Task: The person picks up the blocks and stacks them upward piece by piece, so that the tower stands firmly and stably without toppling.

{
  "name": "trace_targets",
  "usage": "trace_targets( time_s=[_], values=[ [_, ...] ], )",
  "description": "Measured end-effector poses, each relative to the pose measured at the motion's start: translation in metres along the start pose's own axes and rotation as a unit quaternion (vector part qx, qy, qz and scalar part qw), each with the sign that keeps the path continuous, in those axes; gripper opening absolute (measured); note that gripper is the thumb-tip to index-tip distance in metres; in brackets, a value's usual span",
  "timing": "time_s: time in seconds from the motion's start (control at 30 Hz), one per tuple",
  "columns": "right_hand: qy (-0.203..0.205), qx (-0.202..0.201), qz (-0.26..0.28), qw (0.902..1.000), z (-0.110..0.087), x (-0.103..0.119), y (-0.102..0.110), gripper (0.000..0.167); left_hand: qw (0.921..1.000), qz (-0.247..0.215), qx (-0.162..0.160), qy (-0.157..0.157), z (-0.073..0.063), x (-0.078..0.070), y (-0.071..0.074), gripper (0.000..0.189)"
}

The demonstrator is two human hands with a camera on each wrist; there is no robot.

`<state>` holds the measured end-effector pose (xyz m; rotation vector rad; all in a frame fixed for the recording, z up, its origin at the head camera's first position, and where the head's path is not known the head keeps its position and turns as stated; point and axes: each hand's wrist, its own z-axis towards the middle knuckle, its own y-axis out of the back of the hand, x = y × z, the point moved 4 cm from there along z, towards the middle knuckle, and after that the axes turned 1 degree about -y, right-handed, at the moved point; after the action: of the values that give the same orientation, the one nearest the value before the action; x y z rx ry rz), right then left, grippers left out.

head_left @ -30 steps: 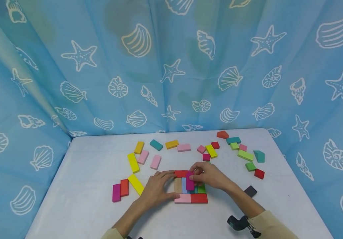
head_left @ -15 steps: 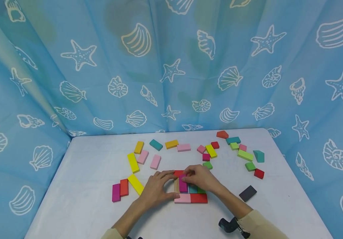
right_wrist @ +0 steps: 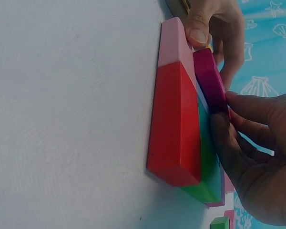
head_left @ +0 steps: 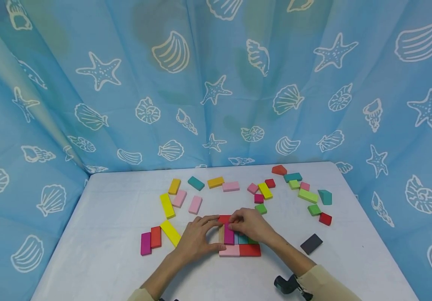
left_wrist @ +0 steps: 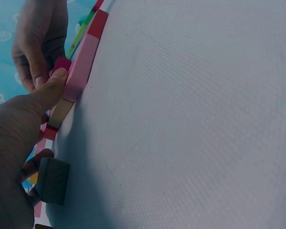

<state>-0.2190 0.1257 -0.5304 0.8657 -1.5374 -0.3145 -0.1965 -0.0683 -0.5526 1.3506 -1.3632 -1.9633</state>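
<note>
In the head view, a flat layout of coloured wooden blocks lies near the table's middle. My left hand curves round its left side, thumb at the pink block and fingertips at the far red block. My right hand pinches a magenta block between thumb and fingers, over the gap beside the tan block. The right wrist view shows this magenta block tilted, standing above its neighbours. A dark greenish block sits under my left palm, fingers against it.
Loose blocks surround the layout: yellow ones, a red and a magenta at left, pink ones behind, green and teal ones at right. A dark grey block lies by my right forearm. A blue shell-print curtain hangs behind.
My right hand has carried the magenta block leftward and toward me onto the layout. A green block behind the hand has come into sight. My left hand has stayed in place.
</note>
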Motion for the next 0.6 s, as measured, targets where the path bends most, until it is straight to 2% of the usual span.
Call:
trace_targets(
  time_s=[0.6],
  values=[
    [0.007,0.004,0.003,1.0000,0.0026,-0.0012,-0.0028,0.019,1.0000,0.002,-0.002,-0.006,-0.0007,0.0006,0.0002,0.071]
  ],
)
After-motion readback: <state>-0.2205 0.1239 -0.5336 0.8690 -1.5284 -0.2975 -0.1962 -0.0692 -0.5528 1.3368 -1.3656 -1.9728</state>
